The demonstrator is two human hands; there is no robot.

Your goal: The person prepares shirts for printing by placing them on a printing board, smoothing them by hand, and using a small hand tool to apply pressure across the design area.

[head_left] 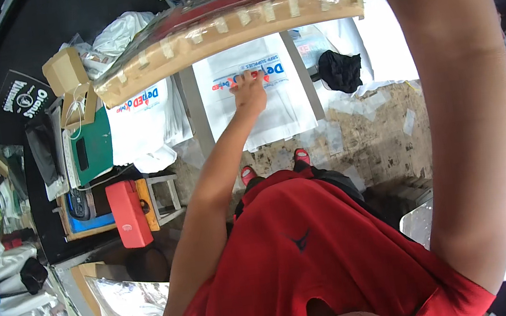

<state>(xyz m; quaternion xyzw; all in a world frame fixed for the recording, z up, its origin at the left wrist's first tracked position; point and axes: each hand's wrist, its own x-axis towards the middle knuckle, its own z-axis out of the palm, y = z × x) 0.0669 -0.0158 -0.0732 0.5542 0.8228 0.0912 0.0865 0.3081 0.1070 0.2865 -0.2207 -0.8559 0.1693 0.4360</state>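
My left hand (249,92) reaches forward with its fingers spread and touching the blue and red print on a white bag (260,118). The bag looks like thin plastic or fabric and lies flat on a grey board (197,111), whose strips show along both its sides. Above its far end a wooden screen-printing frame (228,27), edged with brown tape, is tilted up. On the right my right forearm (456,65) rises past the top of the picture, so its hand is out of sight.
Left of the board lies a stack of printed white bags (142,125), beside a green panel (93,145) and an open cardboard box (70,77). A crumpled black cloth (341,71) rests to the right. Nearer on the left is a red box (128,214).
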